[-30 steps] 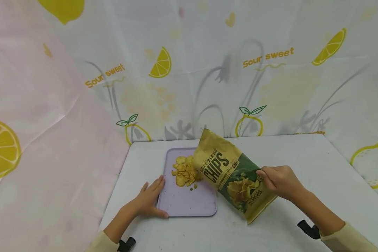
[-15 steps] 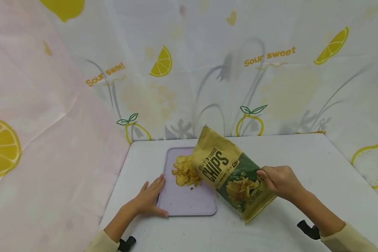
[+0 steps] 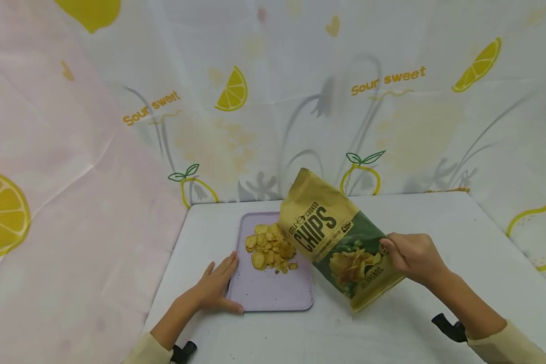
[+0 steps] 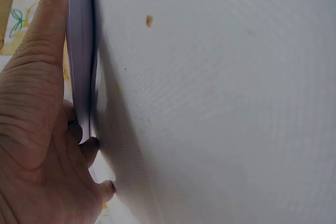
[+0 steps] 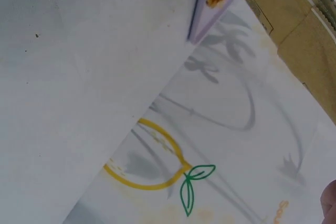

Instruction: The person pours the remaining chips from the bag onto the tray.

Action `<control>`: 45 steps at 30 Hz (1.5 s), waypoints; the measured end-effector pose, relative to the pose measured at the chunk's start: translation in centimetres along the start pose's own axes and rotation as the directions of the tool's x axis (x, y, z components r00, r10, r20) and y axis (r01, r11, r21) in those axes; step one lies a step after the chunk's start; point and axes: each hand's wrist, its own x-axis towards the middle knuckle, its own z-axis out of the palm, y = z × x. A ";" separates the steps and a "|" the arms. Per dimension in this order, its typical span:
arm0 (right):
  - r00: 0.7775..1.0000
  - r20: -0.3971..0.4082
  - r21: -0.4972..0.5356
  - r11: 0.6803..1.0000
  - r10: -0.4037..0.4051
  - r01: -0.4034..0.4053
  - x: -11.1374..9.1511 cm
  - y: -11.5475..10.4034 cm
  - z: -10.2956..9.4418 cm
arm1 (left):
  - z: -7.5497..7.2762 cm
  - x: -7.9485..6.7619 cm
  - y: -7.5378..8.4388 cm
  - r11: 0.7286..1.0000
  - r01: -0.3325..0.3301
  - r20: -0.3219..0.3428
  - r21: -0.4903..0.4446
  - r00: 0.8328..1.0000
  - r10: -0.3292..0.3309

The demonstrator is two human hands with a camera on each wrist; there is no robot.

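A tan and green bag of chips (image 3: 332, 242) hangs tilted over the right side of a lilac tray (image 3: 268, 298), its upper end toward the tray. My right hand (image 3: 416, 258) grips the bag's right edge. A heap of potato chips (image 3: 268, 247) lies on the tray's far half, partly hidden behind the bag. My left hand (image 3: 214, 288) rests against the tray's left side, fingers extended and thumb at the near corner. In the left wrist view the thumb lies along the tray's edge (image 4: 80, 51). The right wrist view shows the back of the bag (image 5: 294, 35).
The tray stands on a white table (image 3: 441, 232). Small crumbs (image 4: 149, 20) dot the tabletop. Behind and to the left hangs a cloth backdrop (image 3: 273, 126) printed with lemons. Black straps or mounts (image 3: 450, 327) sit at both wrists.
My right hand has raised the bag and shifted it slightly right. More chips and broken bits now lie on the tray, and the heap has spread. My left hand has stayed put.
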 end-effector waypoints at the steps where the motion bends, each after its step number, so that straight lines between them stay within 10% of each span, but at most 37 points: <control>1: 1.000 -0.010 0.007 1.000 0.007 -0.007 0.0 0.0 -0.1 | 0.0 0.0 0.0 1.000 -0.004 -0.004 -0.004 1.000 0.004; 15: 0.999 0.015 0.032 0.999 0.043 -0.043 -1.7 -0.4 0.7 | 0.0 0.1 0.2 1.000 -0.013 -0.010 -0.012 1.000 0.013; 23: 0.988 -0.118 0.063 0.993 0.104 -0.097 -1.6 -0.5 0.3 | 0.1 0.2 0.0 1.000 -0.001 0.005 -0.007 1.000 0.001; 45: 0.994 -0.025 0.074 0.992 0.103 -0.101 -2.5 -1.0 0.8 | 0.0 0.0 0.0 1.000 -0.008 -0.004 0.011 1.000 0.008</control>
